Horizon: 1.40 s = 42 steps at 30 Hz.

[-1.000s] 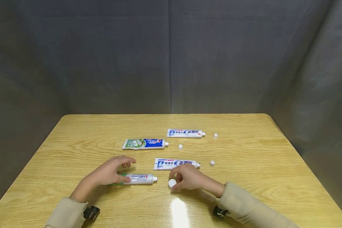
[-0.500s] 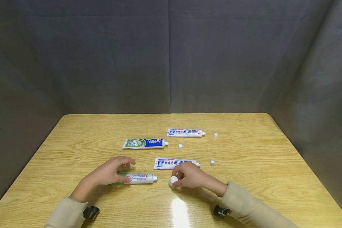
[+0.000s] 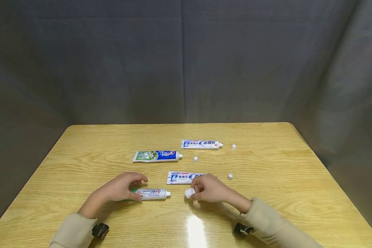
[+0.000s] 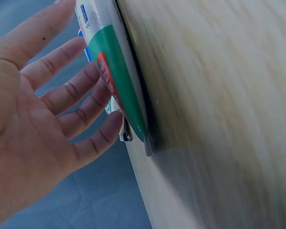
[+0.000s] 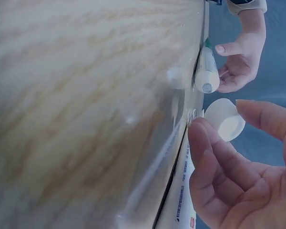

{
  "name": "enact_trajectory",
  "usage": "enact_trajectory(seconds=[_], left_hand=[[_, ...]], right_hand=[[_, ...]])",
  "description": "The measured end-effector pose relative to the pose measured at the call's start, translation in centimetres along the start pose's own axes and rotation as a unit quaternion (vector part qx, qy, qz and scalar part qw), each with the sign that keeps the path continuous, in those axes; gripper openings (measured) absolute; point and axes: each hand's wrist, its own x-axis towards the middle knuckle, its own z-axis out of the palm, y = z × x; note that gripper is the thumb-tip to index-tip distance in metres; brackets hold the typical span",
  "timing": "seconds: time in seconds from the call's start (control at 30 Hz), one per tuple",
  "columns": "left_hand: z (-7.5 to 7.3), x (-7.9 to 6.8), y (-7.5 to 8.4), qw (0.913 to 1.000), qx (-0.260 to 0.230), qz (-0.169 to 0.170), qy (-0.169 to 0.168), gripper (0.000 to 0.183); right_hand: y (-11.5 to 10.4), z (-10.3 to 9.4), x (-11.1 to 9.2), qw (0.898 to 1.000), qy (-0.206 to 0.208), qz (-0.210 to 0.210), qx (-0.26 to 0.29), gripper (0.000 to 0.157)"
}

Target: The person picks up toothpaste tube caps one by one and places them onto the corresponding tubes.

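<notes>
Change: the right hand [image 3: 210, 188] has shifted slightly toward the far edge over the last second, and the large white cap [image 3: 190, 193] has tipped so its side wall shows more. Right grip pinches the cap between thumb and fingertips; it looks raised off the surface [image 3: 111, 137]. Left hand [image 3: 121, 186] basically same pose: grip loosely spread by the silver-and-green tube [image 3: 152, 194], thumb over it; firm contact can't be told.

Meaning: cap appears under control, free of the surface, apart from the tube. That tube lies left of the cap, nozzle [image 3: 168, 194] bare and aimed toward the right edge; judged steady enough, though a light left touch could let it roll.

Others: near white tube [image 3: 179, 178] just beyond the right hand, its nozzle end mostly covered in the head view; likeliest obstruction, knuckles could nudge it. Blue-and-green tube [image 3: 158, 156] and far white tube [image 3: 199, 144] lie closer to the far edge, both uncapped. Small caps: middle one [image 3: 195, 159], far-right one [image 3: 234, 146], near-right one [image 3: 230, 176], each apart from its tube. Dark curtain [image 3: 186, 69] behind the far edge.
</notes>
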Motion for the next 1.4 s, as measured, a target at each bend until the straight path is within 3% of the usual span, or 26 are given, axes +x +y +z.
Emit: enact_trajectory(seconds=[0.23,0.77,1.4], left_hand=[[0.0,0.3,0.1,0.9999,0.000,0.004,-0.010,0.047],[0.7,0.4,0.2,0.9995,0.013,-0.024,-0.019,0.033],[0.6,0.2,1.0,0.9974,0.068,0.012,-0.020,0.026]], right_hand=[[0.2,-0.4,-0.3,1.000,0.006,0.000,0.008,0.018],[0.4,-0.7,-0.9,0.999,0.011,-0.002,0.031,0.013],[0.6,-0.8,-1.0,1.000,0.014,-0.007,0.009,0.014]])
